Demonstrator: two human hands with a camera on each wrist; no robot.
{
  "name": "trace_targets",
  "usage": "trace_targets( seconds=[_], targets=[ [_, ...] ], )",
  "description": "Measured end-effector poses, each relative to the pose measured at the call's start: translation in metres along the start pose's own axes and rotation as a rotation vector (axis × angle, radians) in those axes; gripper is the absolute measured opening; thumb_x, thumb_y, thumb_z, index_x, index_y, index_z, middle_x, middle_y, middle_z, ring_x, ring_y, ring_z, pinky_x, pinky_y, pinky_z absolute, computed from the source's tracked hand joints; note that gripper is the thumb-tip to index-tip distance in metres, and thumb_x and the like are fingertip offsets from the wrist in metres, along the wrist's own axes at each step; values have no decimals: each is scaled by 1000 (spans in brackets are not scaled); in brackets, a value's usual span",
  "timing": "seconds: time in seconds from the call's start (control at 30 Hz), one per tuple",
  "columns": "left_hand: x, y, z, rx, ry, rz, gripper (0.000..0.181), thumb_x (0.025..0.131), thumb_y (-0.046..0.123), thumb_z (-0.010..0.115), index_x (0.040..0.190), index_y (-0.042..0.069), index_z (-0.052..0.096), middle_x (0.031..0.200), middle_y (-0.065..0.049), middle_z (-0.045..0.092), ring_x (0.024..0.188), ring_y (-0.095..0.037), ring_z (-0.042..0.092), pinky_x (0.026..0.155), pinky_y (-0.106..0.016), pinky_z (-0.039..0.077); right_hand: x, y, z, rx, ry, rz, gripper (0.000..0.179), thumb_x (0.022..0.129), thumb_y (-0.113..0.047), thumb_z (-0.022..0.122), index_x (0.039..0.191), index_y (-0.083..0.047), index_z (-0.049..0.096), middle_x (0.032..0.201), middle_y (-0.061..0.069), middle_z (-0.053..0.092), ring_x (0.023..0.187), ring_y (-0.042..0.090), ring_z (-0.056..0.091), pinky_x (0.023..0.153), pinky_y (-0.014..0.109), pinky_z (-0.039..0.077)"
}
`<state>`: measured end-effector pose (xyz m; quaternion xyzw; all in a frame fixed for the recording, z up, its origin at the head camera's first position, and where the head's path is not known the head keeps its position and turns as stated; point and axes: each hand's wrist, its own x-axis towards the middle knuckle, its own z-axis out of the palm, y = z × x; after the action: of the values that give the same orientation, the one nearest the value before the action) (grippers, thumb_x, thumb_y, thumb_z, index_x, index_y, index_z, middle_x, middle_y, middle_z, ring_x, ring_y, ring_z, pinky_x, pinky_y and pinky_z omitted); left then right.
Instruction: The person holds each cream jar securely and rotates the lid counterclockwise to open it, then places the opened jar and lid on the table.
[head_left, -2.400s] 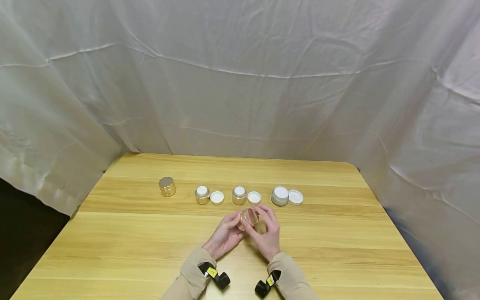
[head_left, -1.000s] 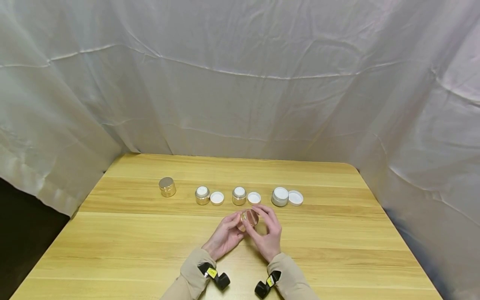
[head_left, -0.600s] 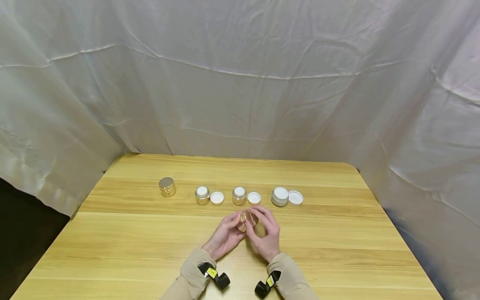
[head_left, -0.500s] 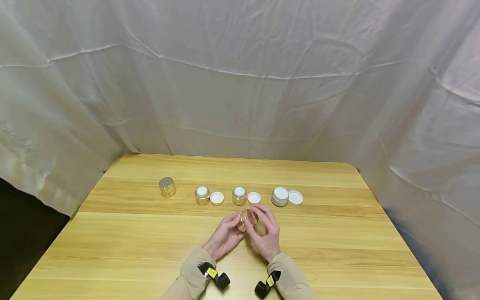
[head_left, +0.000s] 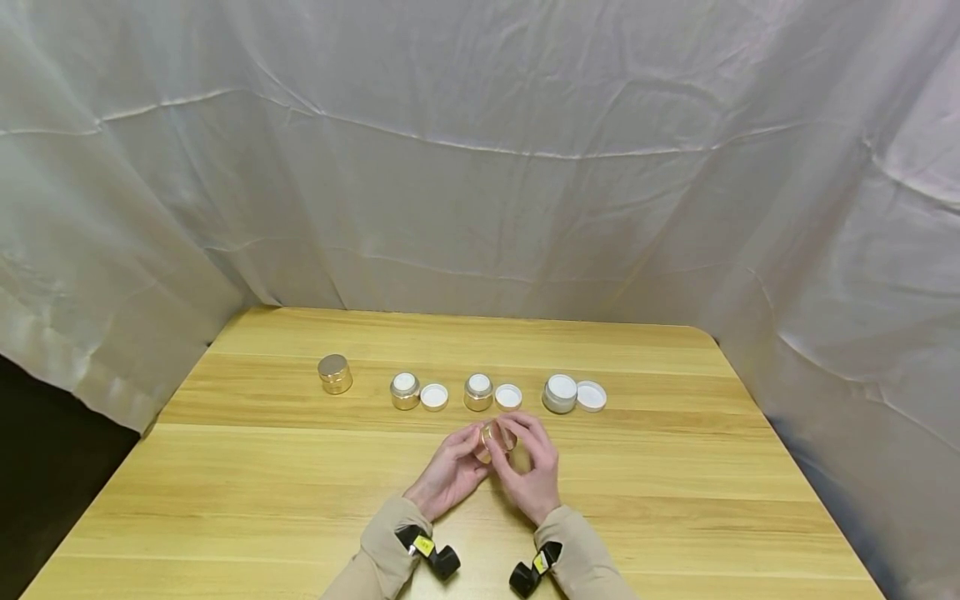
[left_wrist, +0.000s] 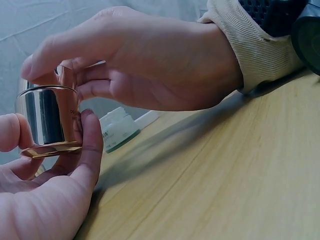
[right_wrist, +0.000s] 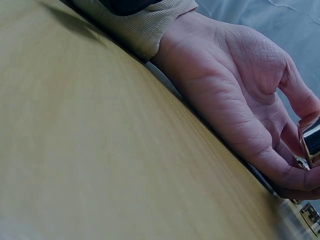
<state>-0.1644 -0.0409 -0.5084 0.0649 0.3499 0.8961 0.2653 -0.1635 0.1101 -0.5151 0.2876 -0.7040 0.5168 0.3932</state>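
Observation:
Between both hands, above the table, is a shiny rose-gold cream jar (head_left: 483, 450). My left hand (head_left: 446, 477) holds its body with thumb and fingers, as the left wrist view also shows on the mirror-like jar (left_wrist: 47, 117). With thumb and fingertips, my right hand (head_left: 534, 483) grips the lid end of the jar, which faces right in the head view. The right wrist view catches the right hand (right_wrist: 225, 90) and only part of the jar at its edge. Whether the lid has come loose from the body cannot be seen.
Behind the hands stand two gold jars (head_left: 405, 393) (head_left: 478, 393) with white tops, each beside an upturned lid (head_left: 433, 397) (head_left: 508, 397). A pale jar (head_left: 558, 396) and its lid (head_left: 592, 396) are to the right. A lidded gold jar (head_left: 334, 375) stands at left.
My right thumb and fingers have shifted slightly back and forth around the lid end. The left hand and the jar have stayed in nearly the same place.

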Motion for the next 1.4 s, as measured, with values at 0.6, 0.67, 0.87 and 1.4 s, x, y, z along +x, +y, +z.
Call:
trace_targets(
  seconds=[0.6, 0.67, 0.87, 1.4],
  targets=[
    [0, -1, -1, 27, -23, 6, 30, 108, 16, 39, 134, 8, 54, 128, 2, 60, 119, -11, 60, 106, -25, 52, 8, -14, -1, 32, 19, 63, 50, 57, 21, 82, 104, 18, 64, 101, 32, 61, 98, 30, 62, 100, 12, 49],
    [0, -1, -1, 23, -22, 7, 29, 108, 16, 38, 131, 9, 55, 128, 2, 60, 117, -10, 60, 105, -24, 52, 3, -5, 0, 18, 21, 39, 50, 57, 20, 83, 104, 15, 66, 101, 31, 62, 99, 31, 62, 101, 13, 49],
    [1, -1, -1, 11, -12, 5, 28, 109, 17, 36, 128, 10, 55, 123, 2, 64, 115, -8, 62, 102, -22, 52, -2, 4, 0, 15, -10, -12, 44, 65, 14, 79, 108, 9, 69, 108, 28, 65, 103, 35, 63, 107, 19, 48],
    [0, 0, 0, 23, -4, -1, 27, 108, 16, 39, 127, 12, 58, 126, 2, 60, 116, -10, 60, 104, -24, 52, 7, -16, 0, -14, 29, 82, 50, 59, 19, 81, 106, 14, 66, 102, 31, 62, 97, 33, 62, 101, 13, 48]
  ],
)
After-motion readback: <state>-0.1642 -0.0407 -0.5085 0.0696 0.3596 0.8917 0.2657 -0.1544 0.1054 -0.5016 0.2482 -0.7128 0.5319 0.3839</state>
